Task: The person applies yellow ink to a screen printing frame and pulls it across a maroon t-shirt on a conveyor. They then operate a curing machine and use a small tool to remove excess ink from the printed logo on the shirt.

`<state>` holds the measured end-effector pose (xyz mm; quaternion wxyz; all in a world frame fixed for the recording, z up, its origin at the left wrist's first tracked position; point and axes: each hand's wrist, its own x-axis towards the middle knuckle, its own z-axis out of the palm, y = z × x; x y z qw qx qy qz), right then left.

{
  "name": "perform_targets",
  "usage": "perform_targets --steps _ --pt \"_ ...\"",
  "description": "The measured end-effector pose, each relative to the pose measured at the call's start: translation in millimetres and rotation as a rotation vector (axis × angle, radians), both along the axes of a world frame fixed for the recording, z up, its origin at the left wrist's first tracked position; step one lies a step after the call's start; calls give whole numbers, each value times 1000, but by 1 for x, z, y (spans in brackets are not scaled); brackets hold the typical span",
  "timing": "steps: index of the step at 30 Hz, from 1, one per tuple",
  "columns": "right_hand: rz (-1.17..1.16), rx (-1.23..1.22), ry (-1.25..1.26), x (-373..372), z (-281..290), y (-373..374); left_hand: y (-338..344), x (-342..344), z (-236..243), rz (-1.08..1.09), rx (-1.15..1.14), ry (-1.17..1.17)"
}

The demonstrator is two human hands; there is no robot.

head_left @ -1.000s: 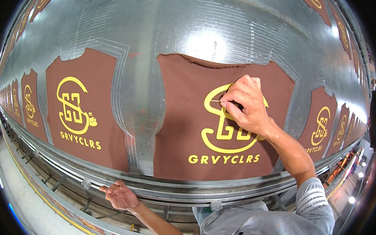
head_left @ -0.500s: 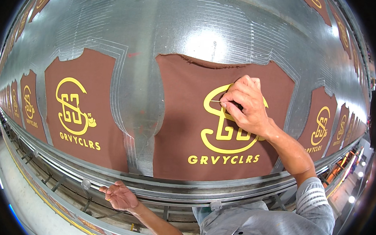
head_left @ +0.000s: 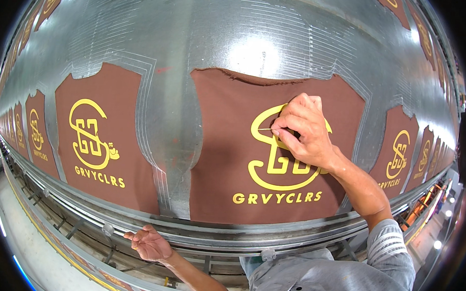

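Note:
A brown cut shirt panel (head_left: 222, 145) lies flat on the grey table, with a large yellow emblem and yellow lettering printed on it. My right hand (head_left: 303, 127) is over the emblem's upper part, fingers pinched on a thin, pale, needle-like stick (head_left: 265, 128). The stick points left across the yellow line; whether its tip touches the print I cannot tell. Part of the emblem is hidden behind this hand and wrist. Off the table's near edge, my left hand (head_left: 150, 243) hovers by the metal rail, its fingers loosely bent and apart, holding nothing.
Another printed brown panel (head_left: 97, 151) lies to the left, and one more (head_left: 397, 146) to the right, with further panels beyond both. White outlines mark the grey table (head_left: 177, 118). Metal rails (head_left: 229, 243) run along its near edge, with small clamp-like knobs.
The stick's tip has shifted slightly down over the yellow print, still in my right hand's pinch. My left hand has hardly moved.

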<state>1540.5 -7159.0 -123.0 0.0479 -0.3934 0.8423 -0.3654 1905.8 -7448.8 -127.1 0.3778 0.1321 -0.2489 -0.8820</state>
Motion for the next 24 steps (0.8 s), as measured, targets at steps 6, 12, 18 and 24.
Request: perform_targets --steps 6,12,18,24 --pt "7 9 -7 -1 0 1 -2 5 -3 -5 -8 4" --pt "-8 6 -27 0 0 0 -1 6 -3 11 -5 3" --pt "9 19 -24 -1 0 0 -2 5 -3 -3 -24 -5" --pt "16 21 -10 -2 1 1 1 -1 1 5 -3 -14"
